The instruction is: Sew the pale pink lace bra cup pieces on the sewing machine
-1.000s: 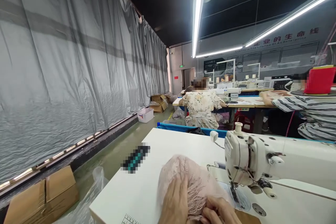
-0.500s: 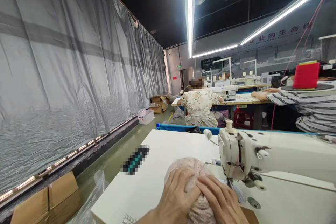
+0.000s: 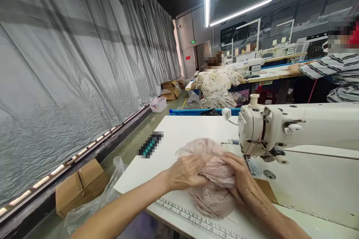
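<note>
A bunched pale pink lace fabric (image 3: 213, 198) lies on the white sewing table (image 3: 179, 130), left of the sewing machine's needle. My left hand (image 3: 189, 171) grips it from the left, thumb and fingers closed over its folds. From the right, my right hand (image 3: 237, 170) is closed on the upper folds, its fingertips partly hidden by the cloth. Close to the right hand stands the white sewing machine (image 3: 254, 130), with its presser foot above a round metal plate.
A printed ruler scale (image 3: 193, 220) runs along the table's front edge. A blurred dark and green object (image 3: 150, 145) lies at the left edge. On the floor are a cardboard box (image 3: 81, 186) and clear plastic (image 3: 92, 205). Two people sit at tables farther off.
My view has tilted down. My hands, which pressed on top of the balled fabric, now hold its folds from both sides, and the bundle has loosened and spread toward me.
</note>
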{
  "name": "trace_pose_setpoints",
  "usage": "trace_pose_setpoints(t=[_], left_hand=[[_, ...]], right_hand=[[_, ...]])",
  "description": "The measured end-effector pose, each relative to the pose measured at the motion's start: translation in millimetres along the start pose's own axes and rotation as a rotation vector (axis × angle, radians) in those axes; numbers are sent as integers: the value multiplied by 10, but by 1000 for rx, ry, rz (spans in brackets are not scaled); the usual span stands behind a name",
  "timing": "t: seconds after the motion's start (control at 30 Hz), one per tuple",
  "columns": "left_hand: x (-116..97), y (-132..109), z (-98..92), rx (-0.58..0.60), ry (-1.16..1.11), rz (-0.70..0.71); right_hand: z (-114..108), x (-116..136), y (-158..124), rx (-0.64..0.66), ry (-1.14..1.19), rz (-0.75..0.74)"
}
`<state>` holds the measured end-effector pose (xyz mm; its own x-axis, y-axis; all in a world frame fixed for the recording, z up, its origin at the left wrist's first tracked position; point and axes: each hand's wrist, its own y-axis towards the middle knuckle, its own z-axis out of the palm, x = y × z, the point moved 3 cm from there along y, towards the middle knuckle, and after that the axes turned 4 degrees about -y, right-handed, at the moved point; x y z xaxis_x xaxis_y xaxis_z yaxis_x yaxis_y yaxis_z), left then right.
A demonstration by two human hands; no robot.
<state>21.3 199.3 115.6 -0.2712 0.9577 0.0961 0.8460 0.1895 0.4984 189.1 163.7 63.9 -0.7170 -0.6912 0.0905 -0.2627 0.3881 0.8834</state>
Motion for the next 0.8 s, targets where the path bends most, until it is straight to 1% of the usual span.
trace_pose_setpoints(t=[0.07,0.1,0.13,0.17,0.23,0.27,0.3,0.33,0.4,0.47,0.5,0.53,0.63,0.8], left_hand=[[21,21,-46,-19,12,-49],[24,28,-63,-26,24,-62],[24,35,-77,-31,37,-68],[21,41,-87,-35,51,-69],[9,52,-100,-43,84,-71],[-1,54,-101,-48,100,-72],[-16,53,-96,-51,113,-69],[-41,47,-84,-49,130,-43],[-118,14,-46,-62,171,73],[-195,-42,-8,-101,204,183],[-218,-71,7,-112,208,198],[-226,-95,18,-109,196,179],[-206,-131,19,-71,126,64],[-159,-89,-41,-111,133,14]], right_hand=[[-91,108,8,-92,-28,-22],[-124,184,1,-106,-31,-58],[-138,267,-11,-83,-20,-112],[-130,346,-28,-27,-3,-167],[-66,457,-78,132,32,-240],[-22,477,-108,203,37,-240],[18,473,-138,246,30,-218],[49,450,-167,263,17,-184],[91,392,-224,282,-9,-144],[101,347,-264,298,-17,-130],[96,335,-273,308,-13,-125],[89,332,-275,322,-6,-118],[57,360,-234,347,14,-95],[19,427,-130,312,22,-80]])
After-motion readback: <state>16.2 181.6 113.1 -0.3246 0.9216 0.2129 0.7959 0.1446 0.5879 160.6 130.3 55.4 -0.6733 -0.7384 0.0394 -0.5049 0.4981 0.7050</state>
